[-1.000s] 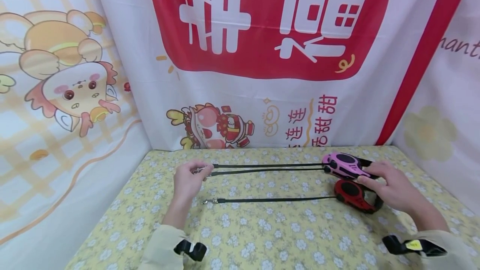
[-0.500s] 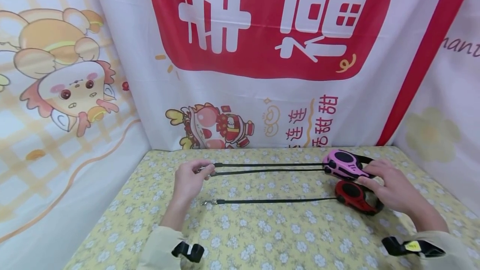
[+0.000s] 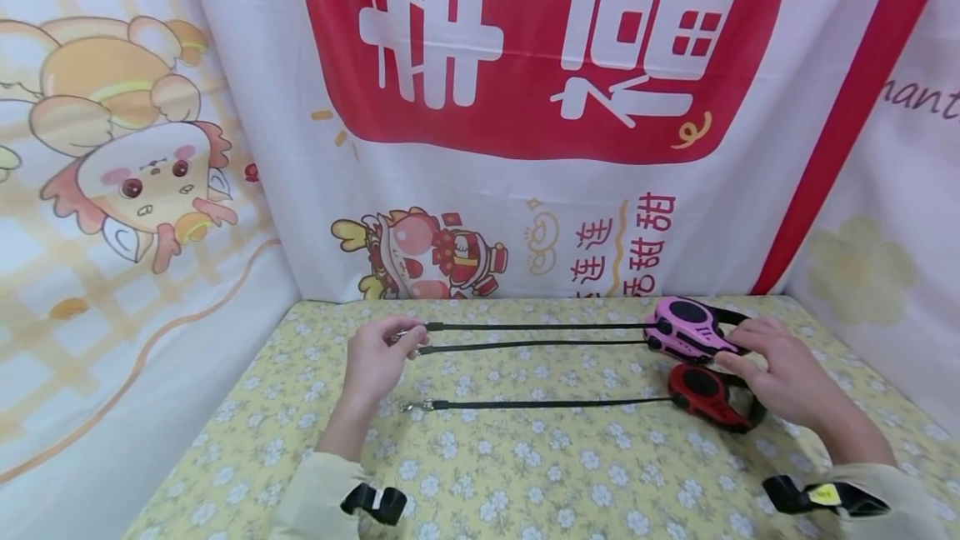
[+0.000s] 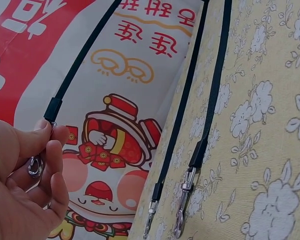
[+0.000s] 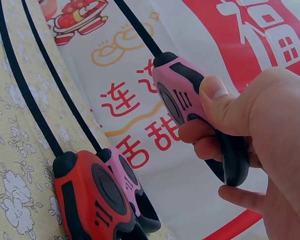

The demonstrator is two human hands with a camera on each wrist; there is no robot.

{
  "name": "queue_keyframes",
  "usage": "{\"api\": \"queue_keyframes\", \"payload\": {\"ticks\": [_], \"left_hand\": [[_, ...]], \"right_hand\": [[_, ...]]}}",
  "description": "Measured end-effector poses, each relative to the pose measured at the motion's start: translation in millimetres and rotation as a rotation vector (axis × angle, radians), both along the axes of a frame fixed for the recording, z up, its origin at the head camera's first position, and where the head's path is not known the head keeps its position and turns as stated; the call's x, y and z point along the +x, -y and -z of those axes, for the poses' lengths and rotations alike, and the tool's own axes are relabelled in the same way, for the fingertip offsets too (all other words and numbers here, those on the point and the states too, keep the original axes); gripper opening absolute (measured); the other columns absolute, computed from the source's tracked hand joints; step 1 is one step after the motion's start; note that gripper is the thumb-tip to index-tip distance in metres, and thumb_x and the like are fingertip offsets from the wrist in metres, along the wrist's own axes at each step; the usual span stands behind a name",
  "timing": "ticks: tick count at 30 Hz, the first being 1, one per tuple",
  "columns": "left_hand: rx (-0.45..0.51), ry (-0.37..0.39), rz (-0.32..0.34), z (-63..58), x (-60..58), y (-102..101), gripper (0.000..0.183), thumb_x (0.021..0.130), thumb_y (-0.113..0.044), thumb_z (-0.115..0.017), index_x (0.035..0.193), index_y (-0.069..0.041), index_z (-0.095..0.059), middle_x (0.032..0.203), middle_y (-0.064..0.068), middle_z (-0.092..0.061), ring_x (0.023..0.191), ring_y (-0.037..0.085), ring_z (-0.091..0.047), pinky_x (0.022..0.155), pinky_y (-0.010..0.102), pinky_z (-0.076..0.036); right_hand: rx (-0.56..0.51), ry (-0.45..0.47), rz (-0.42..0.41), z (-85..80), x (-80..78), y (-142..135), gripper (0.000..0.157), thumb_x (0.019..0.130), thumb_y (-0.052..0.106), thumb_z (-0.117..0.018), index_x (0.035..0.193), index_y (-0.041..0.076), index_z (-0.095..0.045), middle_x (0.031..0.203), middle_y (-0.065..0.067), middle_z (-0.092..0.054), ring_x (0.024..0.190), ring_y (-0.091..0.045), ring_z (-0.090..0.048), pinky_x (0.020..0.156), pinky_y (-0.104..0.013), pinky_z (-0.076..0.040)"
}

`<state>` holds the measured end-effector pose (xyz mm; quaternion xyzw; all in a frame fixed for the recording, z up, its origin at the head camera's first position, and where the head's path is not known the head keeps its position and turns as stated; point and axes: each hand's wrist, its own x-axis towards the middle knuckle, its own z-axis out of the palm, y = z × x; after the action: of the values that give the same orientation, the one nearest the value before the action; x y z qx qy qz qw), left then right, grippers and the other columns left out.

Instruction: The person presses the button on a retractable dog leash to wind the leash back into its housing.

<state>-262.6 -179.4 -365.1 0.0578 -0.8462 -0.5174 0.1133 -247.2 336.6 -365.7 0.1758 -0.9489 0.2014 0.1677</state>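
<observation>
My right hand [image 3: 783, 373] grips the black handle of a pink retractable dog leash [image 5: 177, 90], thumb along its casing. Its black strap runs left, drawn straight, to my left hand [image 3: 377, 357]. There, thumb and fingers pinch the metal snap hook [image 4: 35, 166] at the strap's end; part of the hook is hidden by the fingers. Below the held leash lies a second pink leash [image 5: 121, 172], mostly covered by it in the head view. Nearer the front is a red retractable leash [image 3: 701, 390] with its strap stretched out to the left.
Snap hooks of the red leash [image 4: 182, 200] and the second pink leash [image 4: 151, 212] lie side by side on the flowered tablecloth [image 3: 525, 473]. A printed white and red cloth [image 3: 525, 215] hangs behind the table, with more printed cloth [image 3: 150, 290] at the left.
The held pink leash has risen slightly, and the gap between its strap and the one below has widened. Both hands keep their hold in nearly the same place.
</observation>
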Motion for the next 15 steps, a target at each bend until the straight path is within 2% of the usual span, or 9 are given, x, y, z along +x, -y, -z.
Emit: {"api": "queue_keyframes", "payload": {"ticks": [4,11,15], "left_hand": [[0.01,-0.009,-0.001,2.4,-0.4,-0.9,0.019,0.104,-0.023,-0.071,0.119,-0.016,-0.079,0.104,0.004,-0.081,0.087,0.021,-0.069,0.058,0.026,-0.044],[0.01,-0.019,0.002,1.3,0.6,-3.6,0.018,0.104,-0.023,-0.07,0.119,-0.015,-0.078,0.106,0.005,-0.081,0.088,0.02,-0.07,0.073,0.029,-0.052],[0.013,-0.016,0.003,-1.0,1.7,-4.1,0.018,0.104,-0.023,-0.07,0.118,-0.016,-0.078,0.106,0.005,-0.081,0.089,0.02,-0.07,0.074,0.029,-0.052]], "right_hand": [[0.002,-0.025,0.0,1.2,0.2,0.1,0.037,0.102,0.023,-0.071,0.122,-0.008,-0.071,0.127,-0.032,-0.064,0.118,-0.045,-0.052,0.095,-0.069,-0.045],[0.011,-0.041,0.009,0.3,1.6,1.0,0.036,0.101,0.023,-0.072,0.12,-0.008,-0.072,0.124,-0.031,-0.065,0.116,-0.045,-0.053,0.094,-0.069,-0.045],[0.019,-0.025,0.018,-1.1,1.4,1.0,0.037,0.102,0.024,-0.071,0.121,-0.008,-0.072,0.126,-0.032,-0.064,0.117,-0.045,-0.053,0.095,-0.07,-0.045]]}}
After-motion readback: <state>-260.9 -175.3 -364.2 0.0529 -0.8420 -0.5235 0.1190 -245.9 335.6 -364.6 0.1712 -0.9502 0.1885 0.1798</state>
